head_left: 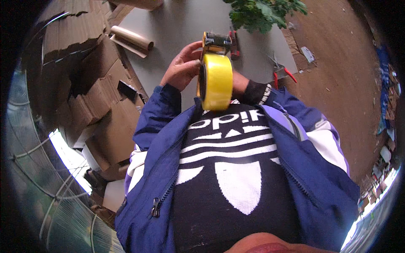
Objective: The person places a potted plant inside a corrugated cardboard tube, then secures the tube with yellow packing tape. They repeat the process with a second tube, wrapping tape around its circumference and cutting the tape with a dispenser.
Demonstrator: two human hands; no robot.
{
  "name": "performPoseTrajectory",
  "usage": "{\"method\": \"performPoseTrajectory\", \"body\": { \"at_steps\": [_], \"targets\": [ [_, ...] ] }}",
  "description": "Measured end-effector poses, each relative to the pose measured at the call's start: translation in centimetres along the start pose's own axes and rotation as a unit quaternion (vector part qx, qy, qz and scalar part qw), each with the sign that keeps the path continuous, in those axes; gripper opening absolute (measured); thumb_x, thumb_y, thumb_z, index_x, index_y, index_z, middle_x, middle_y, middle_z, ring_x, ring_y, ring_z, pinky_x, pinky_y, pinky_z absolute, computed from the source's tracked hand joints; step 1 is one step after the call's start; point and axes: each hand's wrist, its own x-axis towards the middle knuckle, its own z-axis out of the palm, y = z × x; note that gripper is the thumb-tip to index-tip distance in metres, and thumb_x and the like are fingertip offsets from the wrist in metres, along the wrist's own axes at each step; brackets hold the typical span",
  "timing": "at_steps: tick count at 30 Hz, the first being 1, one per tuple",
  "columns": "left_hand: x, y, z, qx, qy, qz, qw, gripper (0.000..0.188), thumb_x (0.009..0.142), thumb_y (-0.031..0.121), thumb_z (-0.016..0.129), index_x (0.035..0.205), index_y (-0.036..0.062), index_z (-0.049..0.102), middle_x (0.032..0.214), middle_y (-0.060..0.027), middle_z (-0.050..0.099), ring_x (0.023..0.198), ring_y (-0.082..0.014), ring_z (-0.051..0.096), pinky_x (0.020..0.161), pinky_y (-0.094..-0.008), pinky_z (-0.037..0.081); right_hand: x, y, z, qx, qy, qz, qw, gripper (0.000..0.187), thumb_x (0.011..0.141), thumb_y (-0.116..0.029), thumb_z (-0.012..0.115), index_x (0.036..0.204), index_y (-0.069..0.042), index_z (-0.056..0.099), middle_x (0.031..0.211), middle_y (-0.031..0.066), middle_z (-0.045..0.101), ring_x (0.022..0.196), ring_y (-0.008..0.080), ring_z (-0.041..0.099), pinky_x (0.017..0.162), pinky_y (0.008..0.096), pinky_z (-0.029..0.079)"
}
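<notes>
A tape dispenser [217, 44] with a big roll of yellow tape [218, 82] is held up in front of my chest, above the table's near edge. My left hand [182, 67] is on its left side, fingers and thumb bent in against the frame. Their tips are partly hidden by the dispenser. From the right, my right hand [239, 82] passes behind the roll, at the place of the handle. Only the back of that hand and the wrist show beside a dark cuff; its fingers are hidden.
On the grey table [168, 25] lie a brown paper roll [133, 39], a red-handled tool [234, 44] and red-handled pruning shears [280, 71]. Leafy green stems [265, 14] rest at the far right. Stacked flat cardboard [97, 99] fills the left. Brown floor [337, 84] extends to the right.
</notes>
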Motion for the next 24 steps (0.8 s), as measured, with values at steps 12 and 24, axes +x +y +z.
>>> {"method": "performPoseTrajectory", "body": {
  "at_steps": [12,24],
  "targets": [
    [-4.6,-0.7,0.0,0.046,0.111,-0.015,0.993,0.077,0.078,0.004,0.084,0.144,0.0053,0.044,0.132,-0.0079,0.058,0.119,-0.0200,0.058,0.101,-0.0354,0.049,-0.4,-1.7,-0.5,-0.231,-0.096,0.119,0.961,0.047,0.094,-0.036,0.070,0.125,-0.002,0.060,0.107,0.0138,0.071,0.092,0.0210,0.069,0.083,0.0356,0.056],
    [-8.4,8.1,-2.2,0.119,-0.040,0.072,0.989,0.089,0.072,0.013,0.089,0.146,0.0124,0.039,0.138,-0.0082,0.055,0.131,-0.0226,0.052,0.114,-0.0402,0.040,-7.5,2.5,-16.2,-0.593,0.309,0.071,0.740,0.036,0.090,-0.023,0.071,0.119,-0.003,0.064,0.114,0.0158,0.068,0.105,0.0240,0.068,0.089,0.0352,0.054]
  ]
}}
